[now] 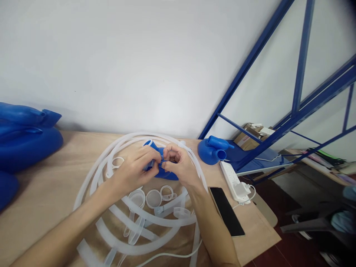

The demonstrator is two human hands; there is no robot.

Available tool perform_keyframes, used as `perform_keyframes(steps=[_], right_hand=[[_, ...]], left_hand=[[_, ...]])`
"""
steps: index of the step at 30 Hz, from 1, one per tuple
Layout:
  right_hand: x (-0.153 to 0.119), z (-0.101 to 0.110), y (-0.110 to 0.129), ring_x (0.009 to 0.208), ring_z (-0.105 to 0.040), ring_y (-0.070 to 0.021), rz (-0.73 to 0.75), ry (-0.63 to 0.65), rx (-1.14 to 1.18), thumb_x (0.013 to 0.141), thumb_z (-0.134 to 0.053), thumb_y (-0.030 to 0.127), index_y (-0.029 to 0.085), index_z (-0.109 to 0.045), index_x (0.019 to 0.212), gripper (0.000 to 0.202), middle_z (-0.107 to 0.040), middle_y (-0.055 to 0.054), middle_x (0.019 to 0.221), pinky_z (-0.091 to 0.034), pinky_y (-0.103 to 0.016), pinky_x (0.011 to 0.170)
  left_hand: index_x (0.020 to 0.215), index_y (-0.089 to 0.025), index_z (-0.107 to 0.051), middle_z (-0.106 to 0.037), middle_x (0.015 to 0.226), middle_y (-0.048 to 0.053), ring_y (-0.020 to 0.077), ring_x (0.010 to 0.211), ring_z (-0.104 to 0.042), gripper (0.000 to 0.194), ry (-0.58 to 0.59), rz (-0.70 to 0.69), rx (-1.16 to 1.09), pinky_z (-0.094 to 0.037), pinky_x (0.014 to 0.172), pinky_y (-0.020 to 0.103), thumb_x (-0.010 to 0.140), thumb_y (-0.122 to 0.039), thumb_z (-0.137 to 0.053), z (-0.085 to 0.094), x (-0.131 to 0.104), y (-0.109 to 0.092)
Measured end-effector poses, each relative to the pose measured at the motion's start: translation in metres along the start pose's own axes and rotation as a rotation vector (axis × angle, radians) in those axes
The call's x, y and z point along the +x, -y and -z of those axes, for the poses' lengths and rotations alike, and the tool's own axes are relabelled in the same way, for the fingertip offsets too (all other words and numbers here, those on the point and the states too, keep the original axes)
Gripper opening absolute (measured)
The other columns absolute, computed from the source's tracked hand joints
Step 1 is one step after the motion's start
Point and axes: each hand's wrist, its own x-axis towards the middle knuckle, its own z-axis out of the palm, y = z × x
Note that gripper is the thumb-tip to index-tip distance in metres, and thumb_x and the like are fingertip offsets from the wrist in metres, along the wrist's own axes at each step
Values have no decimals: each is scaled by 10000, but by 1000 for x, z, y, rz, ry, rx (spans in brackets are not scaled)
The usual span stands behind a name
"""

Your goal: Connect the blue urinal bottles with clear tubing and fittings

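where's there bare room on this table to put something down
Left side: the wood between the big blue containers and the tubing coil. Right side: the near corner, right of the phone. Crowded: inside the coil, with strainer-like caps and both hands over a blue container, and the far right edge, with the power strip.

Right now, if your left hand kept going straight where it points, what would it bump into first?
The left hand would probably meet the right hand first, at its fingers, above the blue container. Exact depth is unclear.
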Motion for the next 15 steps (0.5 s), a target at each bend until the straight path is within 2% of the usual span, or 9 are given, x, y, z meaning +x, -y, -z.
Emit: perform_keyframes(steps=[5, 8, 10, 11, 13, 14, 15], right_hand=[[-3, 2, 10, 571, -468, -96, 60, 28, -67, 699, -705, 245, 200, -595, 752, 130, -553, 61, 617, -363, -227, 566], [-4, 6, 15, 550, -501, -105, 79, 33, -38, 731, -692, 273, 206, -606, 770, 116, -553, 59, 611, -394, -239, 565], [-5, 9, 15, 537, -509, -105, 91, -2, -21, 766, -673, 288, 207, -607, 779, 105, -538, 63, 598, -406, -242, 572], [-5, 10, 15, 543, -520, -107, 92, -11, -27, 792, -668, 302, 208, -608, 790, 112, -537, 62, 601, -418, -245, 584], [-6, 13, 15, 611, -585, -125, 93, 15, -89, 871, -651, 357, 210, -625, 844, 151, -585, 43, 661, -460, -262, 645], [-6, 15, 15, 697, -632, -141, 107, 41, -160, 918, -631, 386, 212, -644, 892, 177, -635, 22, 738, -487, -278, 708], [-7, 17, 16, 825, -671, -163, 130, 68, -258, 957, -613, 411, 216, -665, 959, 202, -688, -5, 860, -504, -301, 796]], left_hand=[[912, -196, -634, -723, 854, 28, 159, 806, -669, 120, 32, 138, 4, -527, 802, 294, 932, -133, -535, 7, 8, -8], [1041, -201, -685, -752, 1109, 71, 196, 1043, -694, 168, 184, 167, -57, -521, 958, 323, 990, -256, -534, 23, 14, -13], [1207, -240, -688, -702, 1319, 75, 233, 1219, -650, 292, 320, 227, -53, -492, 1061, 347, 994, -409, -583, 37, 15, -14], [1287, -270, -670, -684, 1366, 64, 245, 1243, -640, 381, 379, 271, -35, -492, 1070, 349, 976, -482, -611, 43, 14, -13], [1366, -325, -645, -706, 1338, 35, 249, 1156, -676, 517, 467, 360, 8, -531, 976, 321, 922, -589, -653, 55, 12, -8], [1355, -340, -661, -732, 1288, 20, 244, 1077, -697, 552, 486, 402, 27, -544, 892, 297, 886, -631, -675, 61, 11, -4], [1302, -342, -703, -760, 1218, 9, 239, 988, -709, 580, 457, 460, 47, -541, 807, 277, 827, -675, -712, 68, 10, 1]])
